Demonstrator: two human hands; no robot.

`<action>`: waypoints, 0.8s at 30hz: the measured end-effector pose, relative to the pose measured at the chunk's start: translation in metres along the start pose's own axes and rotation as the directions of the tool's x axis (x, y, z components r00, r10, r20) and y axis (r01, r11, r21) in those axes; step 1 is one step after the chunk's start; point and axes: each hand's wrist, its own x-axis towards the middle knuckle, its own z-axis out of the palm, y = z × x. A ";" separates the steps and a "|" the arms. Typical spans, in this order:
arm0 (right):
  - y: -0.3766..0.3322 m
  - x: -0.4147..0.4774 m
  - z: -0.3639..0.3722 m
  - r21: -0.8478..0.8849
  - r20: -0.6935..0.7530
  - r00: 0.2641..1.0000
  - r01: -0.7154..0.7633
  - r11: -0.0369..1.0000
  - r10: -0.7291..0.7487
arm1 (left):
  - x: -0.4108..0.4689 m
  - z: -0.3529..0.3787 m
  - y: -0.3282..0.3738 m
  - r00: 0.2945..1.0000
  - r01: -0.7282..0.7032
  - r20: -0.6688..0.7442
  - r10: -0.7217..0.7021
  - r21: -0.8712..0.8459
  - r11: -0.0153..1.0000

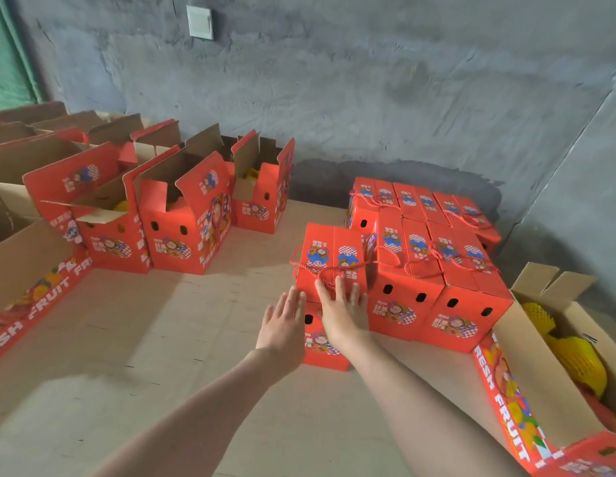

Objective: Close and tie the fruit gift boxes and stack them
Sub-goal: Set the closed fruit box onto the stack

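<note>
The closed fruit gift box stood on the cardboard-covered floor, just left of the group of finished boxes, its flaps down and its red cord handle looped across the top; the left hand lay with straight fingers against its left side, and the right hand rested with fingers spread over its near top edge, neither curled round anything. Judged from this, the box was already shut and tied and only needed settling into line; several neighbours sat closed with cords in place against the grey wall. Much was left, though; a row of open gift boxes at the left had flaps standing up, some with yellow showing inside; a large carton at the right held yellow foam-netted fruit.
</note>
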 end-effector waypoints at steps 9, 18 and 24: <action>0.050 0.082 0.006 -0.042 -0.037 0.999 -0.032 0.999 0.031 | 0.106 -0.010 0.020 0.979 -0.082 0.200 0.047 0.166 0.983; 0.075 0.123 0.013 0.110 -0.074 0.996 0.057 0.992 -0.049 | 0.141 -0.002 0.024 0.982 -0.059 0.185 0.030 0.154 0.986; 0.072 0.123 -0.001 0.082 0.045 0.998 0.036 0.996 -0.040 | 0.140 -0.014 0.027 0.962 0.003 0.268 -0.043 0.149 0.989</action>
